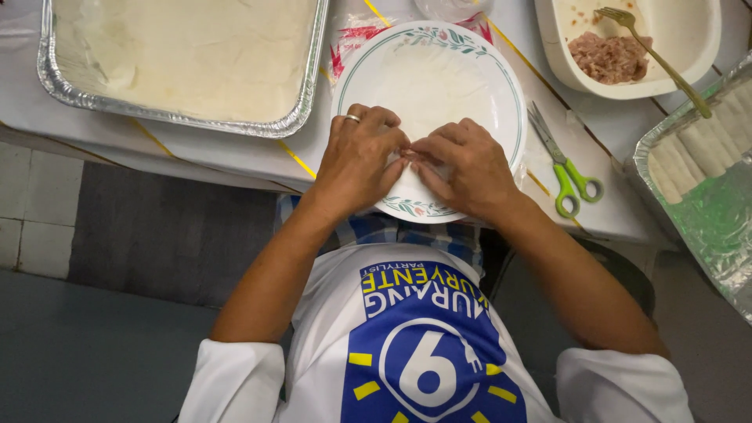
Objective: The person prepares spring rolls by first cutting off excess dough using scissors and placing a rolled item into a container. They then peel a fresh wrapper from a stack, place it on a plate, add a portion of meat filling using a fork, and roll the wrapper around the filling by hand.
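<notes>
Under both hands lies a thin white wrapper, spread flat on a round plate with a floral rim. The left hand — a ring on one finger — curls palm down, its fingertips pressed onto the near edge of the wrapper. The right hand mirrors it, and the fingertips of the two hands meet at the middle. Both pinch a fold of the wrapper; what sits inside the fold is hidden by the fingers and cannot be made out. The near rim of the plate is covered by the palms.

Just beyond the right hand, to its outer side, a pair of scissors with green handles lies on the table. Farther out from that hand stands a white dish holding pale minced filling and a fork — the dish is cut off by the top edge. At the far right a foil tray holds rolled pieces, partly out of frame. Beyond the left hand, a second foil tray holds a stack of pale sheets; its upper part is cut off.
</notes>
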